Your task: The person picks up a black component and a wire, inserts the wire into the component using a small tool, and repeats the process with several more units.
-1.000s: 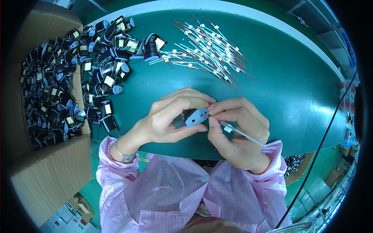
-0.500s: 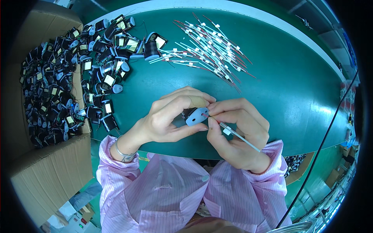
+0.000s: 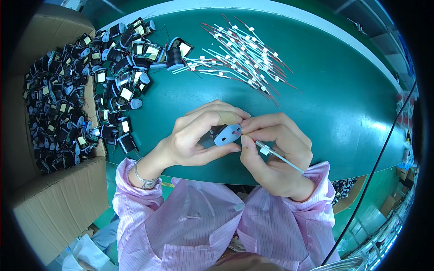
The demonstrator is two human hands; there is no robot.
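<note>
My left hand point(image 3: 199, 135) grips a small coil bobbin point(image 3: 226, 134) with a blue-grey oval end plate, held just above the near edge of the green table point(image 3: 343, 104). My right hand point(image 3: 275, 153) pinches a thin sleeved wire lead point(image 3: 278, 156) with a white tag, its tip against the bobbin's end plate. The lead sticks out to the lower right past my fingers. Both hands meet at the bobbin, thumbs and forefingers touching it. A metal bracelet point(image 3: 144, 178) sits on my left wrist.
A heap of similar black coil bobbins point(image 3: 126, 67) lies at the table's far left, spilling from a cardboard box point(image 3: 58, 198) full of them. A loose pile of wire leads point(image 3: 244, 49) with white tags lies at the far middle. A black cable point(image 3: 384, 149) hangs at right.
Hardly anything has moved; my right fingers have shifted slightly on the lead at the bobbin's end plate.
</note>
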